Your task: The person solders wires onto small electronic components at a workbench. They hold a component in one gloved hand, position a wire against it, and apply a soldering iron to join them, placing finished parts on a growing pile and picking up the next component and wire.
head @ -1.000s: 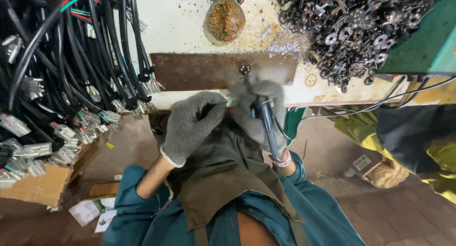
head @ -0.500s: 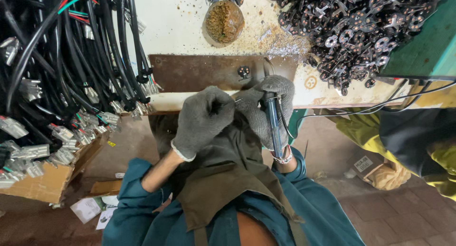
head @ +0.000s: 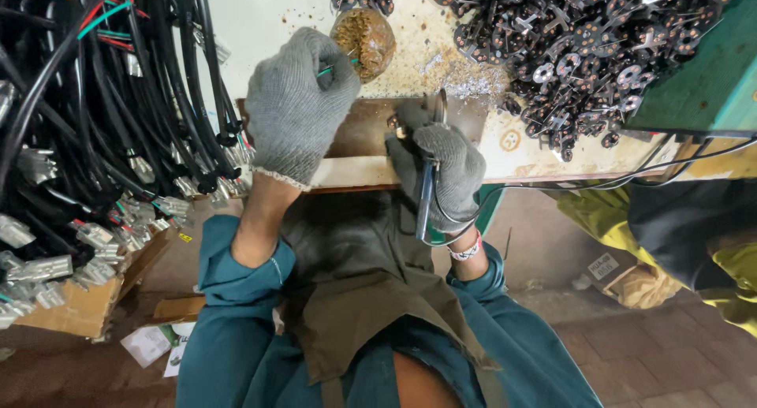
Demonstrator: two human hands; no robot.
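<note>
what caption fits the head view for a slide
Gloved left hand pinches thin wires while right hand grips a tool at the bench.

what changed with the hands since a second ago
The left hand went from the lap up over the bench, next to the brown lump, pinching a green wire. The right hand rose to the rusty plate, keeping its grip on the tool. The cable bundle and metal parts pile stayed put.
</note>
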